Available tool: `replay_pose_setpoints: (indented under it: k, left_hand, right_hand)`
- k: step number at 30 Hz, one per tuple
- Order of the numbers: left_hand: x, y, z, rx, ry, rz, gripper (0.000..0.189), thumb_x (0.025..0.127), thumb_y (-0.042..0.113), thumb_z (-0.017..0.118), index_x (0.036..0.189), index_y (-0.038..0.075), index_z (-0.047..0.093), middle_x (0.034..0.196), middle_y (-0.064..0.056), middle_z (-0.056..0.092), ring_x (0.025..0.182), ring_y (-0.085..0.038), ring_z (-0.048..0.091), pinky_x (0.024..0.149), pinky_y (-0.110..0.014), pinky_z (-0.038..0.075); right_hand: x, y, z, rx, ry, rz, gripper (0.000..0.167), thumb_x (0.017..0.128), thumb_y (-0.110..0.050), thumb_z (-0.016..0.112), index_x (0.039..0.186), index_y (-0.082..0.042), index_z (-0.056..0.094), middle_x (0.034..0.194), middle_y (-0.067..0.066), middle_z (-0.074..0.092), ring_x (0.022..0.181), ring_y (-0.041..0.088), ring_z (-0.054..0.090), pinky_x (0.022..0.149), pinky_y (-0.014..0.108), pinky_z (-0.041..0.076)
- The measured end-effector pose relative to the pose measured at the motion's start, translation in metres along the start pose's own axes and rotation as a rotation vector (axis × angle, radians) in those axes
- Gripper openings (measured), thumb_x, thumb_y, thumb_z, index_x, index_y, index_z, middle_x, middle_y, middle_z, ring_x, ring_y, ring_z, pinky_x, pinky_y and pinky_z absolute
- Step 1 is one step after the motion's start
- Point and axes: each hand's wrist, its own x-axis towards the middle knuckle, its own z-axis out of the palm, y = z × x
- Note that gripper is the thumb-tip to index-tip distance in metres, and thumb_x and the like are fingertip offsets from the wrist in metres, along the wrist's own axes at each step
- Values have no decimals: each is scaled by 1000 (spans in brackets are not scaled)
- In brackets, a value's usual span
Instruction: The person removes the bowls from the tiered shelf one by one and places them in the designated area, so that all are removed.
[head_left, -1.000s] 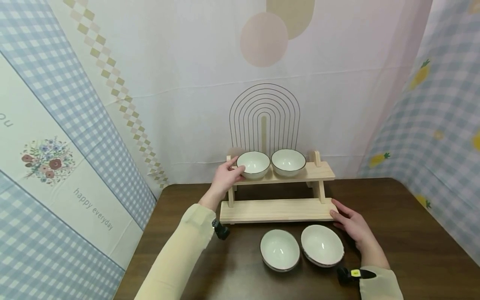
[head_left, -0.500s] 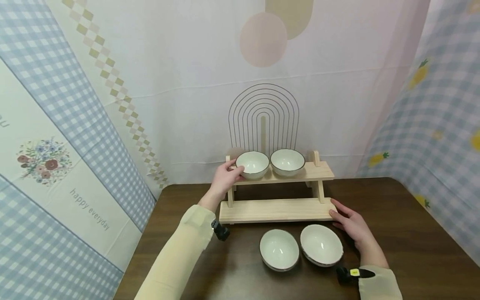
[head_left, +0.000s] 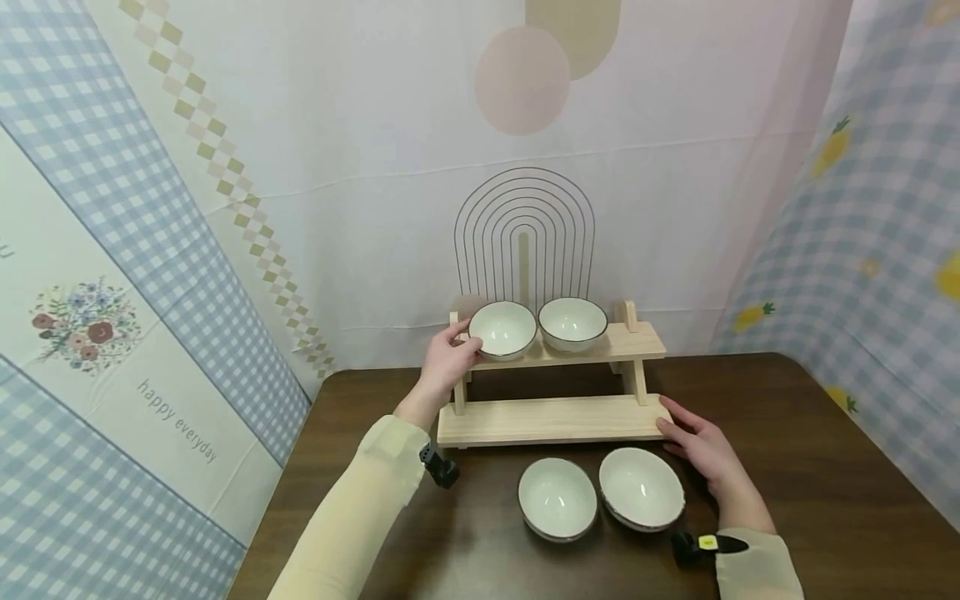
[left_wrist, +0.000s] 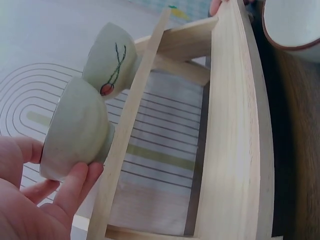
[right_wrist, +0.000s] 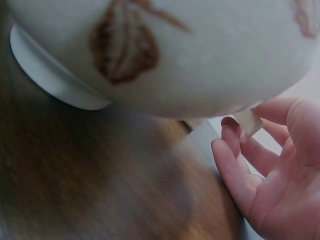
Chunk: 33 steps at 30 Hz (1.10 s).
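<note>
A pale bowl with a dark rim [head_left: 504, 329] sits at the left of the upper shelf on a two-tier wooden rack [head_left: 555, 419]. My left hand [head_left: 448, 358] holds this bowl from its left side. In the left wrist view, the fingers [left_wrist: 75, 185] lie against its outer wall and near its foot. Just right of it on the same shelf is a second bowl [head_left: 573, 323], with a green and red motif [left_wrist: 114, 75]. My right hand [head_left: 705, 446] grips the right end of the lower shelf, thumb on top; some fingertips are hidden.
Two more bowls stand on the brown table [head_left: 360, 500] in front of the rack: a dark-rimmed one [head_left: 558, 498] and a white one [head_left: 642, 488] with a brown leaf pattern [right_wrist: 125, 45], close to my right wrist. A patterned cloth [head_left: 375, 250] hangs behind.
The whole head view drifts slightly left. My left thumb sits a little lower at the bowl's rim; the right hand and the bowls on the table keep their places.
</note>
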Motion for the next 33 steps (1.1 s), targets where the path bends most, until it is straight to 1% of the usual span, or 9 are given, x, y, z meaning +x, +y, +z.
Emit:
replay_pose_setpoints:
  k: [1,5,8,12,14,19,25,29,33]
  left_hand:
    - [-1,0,0,-5,6,0,62,97,4,62,157,2,51,119,-24,69,97,-27,75,92,-33,63]
    - [-4,-3,0,-22,28,0,59,97,3,61,155,2,54,121,-24,70,99,-27,74,93,-34,63]
    - [-7,-6,-1,-37,40,-1,56,98,3,61,153,1,56,126,-23,66,97,-23,73,92,-32,63]
    - [-11,-7,-2,-70,45,-3,54,98,3,62,152,-2,57,135,-24,58,99,-22,73,92,-33,63]
    - [-13,-8,-3,-83,43,-7,54,98,3,63,151,-3,57,136,-24,59,99,-22,74,92,-33,63]
    - [-21,-8,-7,-94,26,-30,52,99,4,64,150,-1,59,131,-26,67,100,-24,76,92,-34,63]
    - [-33,-14,-11,-143,7,-43,48,100,3,63,147,-3,61,128,-28,69,103,-25,75,93,-36,63]
    - [-43,-19,-13,-134,6,-44,46,100,3,64,145,-3,63,121,-26,72,99,-23,75,91,-36,64]
    - [-53,-25,-14,-123,-6,-37,45,100,4,64,144,-3,64,117,-23,73,94,-20,74,88,-35,64]
  right_hand:
    - [0,0,0,-1,0,1,78,107,-48,63,169,-14,32,173,23,24,137,24,53,92,20,57]
    - [-2,0,1,-2,4,3,78,107,-49,63,169,-14,31,173,24,24,140,28,51,92,20,58]
    - [-5,1,3,-5,8,5,77,108,-48,62,169,-14,31,173,24,23,141,31,49,92,20,58]
    - [-9,2,5,-5,18,14,76,108,-47,62,169,-15,31,173,23,23,143,32,48,92,20,57]
    - [-11,3,5,-4,21,16,76,108,-47,62,169,-15,31,173,23,23,144,33,47,92,21,58]
    - [-18,4,7,0,26,18,77,108,-49,61,169,-14,30,173,24,22,146,37,44,92,21,58]
    - [-24,3,9,14,36,29,80,106,-51,63,169,-13,31,174,23,22,148,39,41,92,19,57]
    - [-27,3,10,20,34,26,82,106,-52,64,169,-12,30,173,24,22,149,41,41,94,22,58]
    - [-29,3,12,23,36,30,83,106,-52,64,170,-13,30,173,25,22,149,41,40,94,20,58]
